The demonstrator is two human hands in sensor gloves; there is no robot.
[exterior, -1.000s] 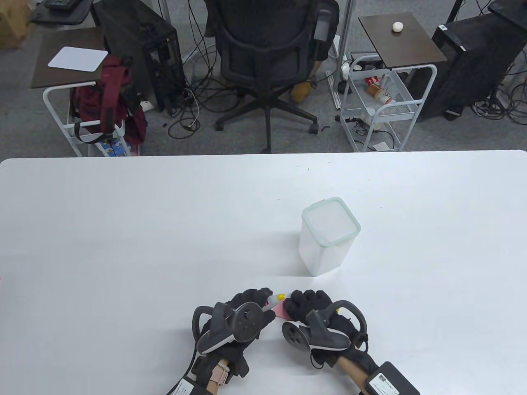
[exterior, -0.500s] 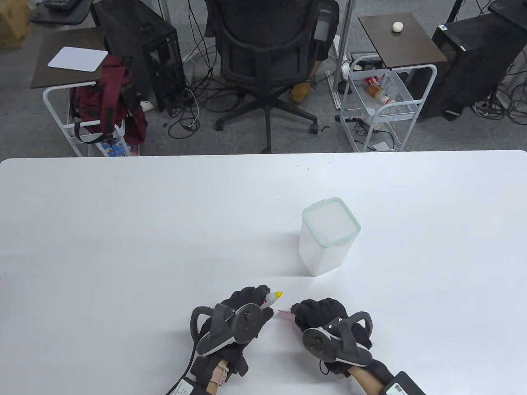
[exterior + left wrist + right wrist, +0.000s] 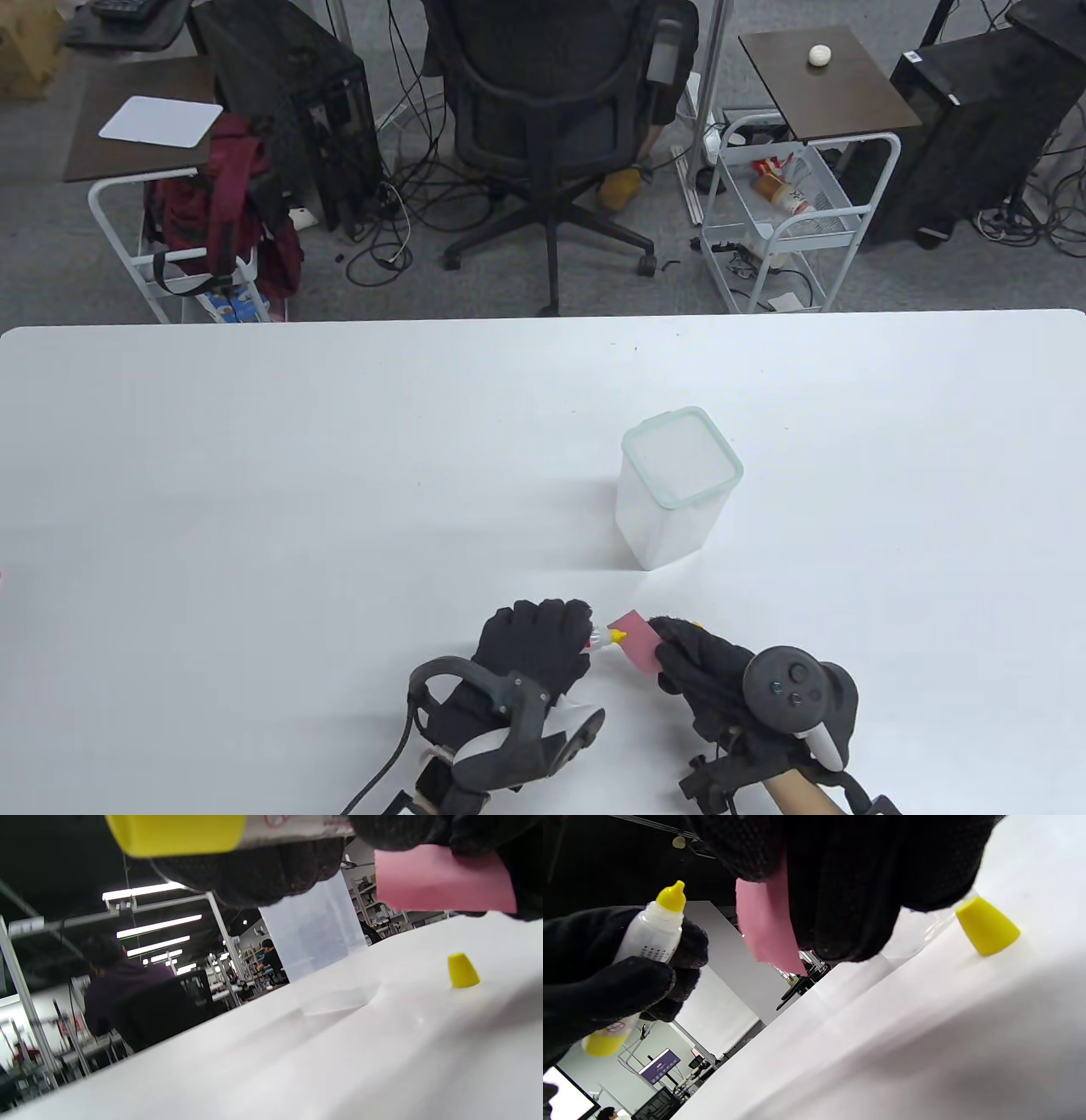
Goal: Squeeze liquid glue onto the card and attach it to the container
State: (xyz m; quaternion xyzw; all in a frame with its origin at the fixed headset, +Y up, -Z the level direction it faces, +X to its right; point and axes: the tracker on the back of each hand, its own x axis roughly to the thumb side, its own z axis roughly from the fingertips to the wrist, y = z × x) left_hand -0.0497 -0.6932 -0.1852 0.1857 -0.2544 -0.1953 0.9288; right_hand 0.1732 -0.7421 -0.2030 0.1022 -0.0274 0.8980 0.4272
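white table (image 3: 254, 475) carries the work, with an office chair (image 3: 551, 110) and wire carts on the grey floor behind it. left hand (image 3: 534, 645) is closed around the glue bottle (image 3: 651, 938); its yellow nozzle (image 3: 618, 635) is uncapped and points right, touching or just short of the pink card (image 3: 636, 649). right hand (image 3: 704, 671) pinches the card at its near edge, holding it raised off the table with its face turned up toward the table camera. yellow cap (image 3: 462, 971) stands on the table, just beside the right hand in the wrist views. clear lidded container (image 3: 677, 488) stands upright, farther back and apart from both hands.

change against half a second ago: the card was then edge-on and nearly hidden; it is now rotated so its face shows. the nozzle has moved from clear of the card to its left edge. both wrists have rolled, so the trackers sit differently.

judgement: card and bottle are now positioned for squeezing; no glue is visible on the card yet, and attachment to the container remains.
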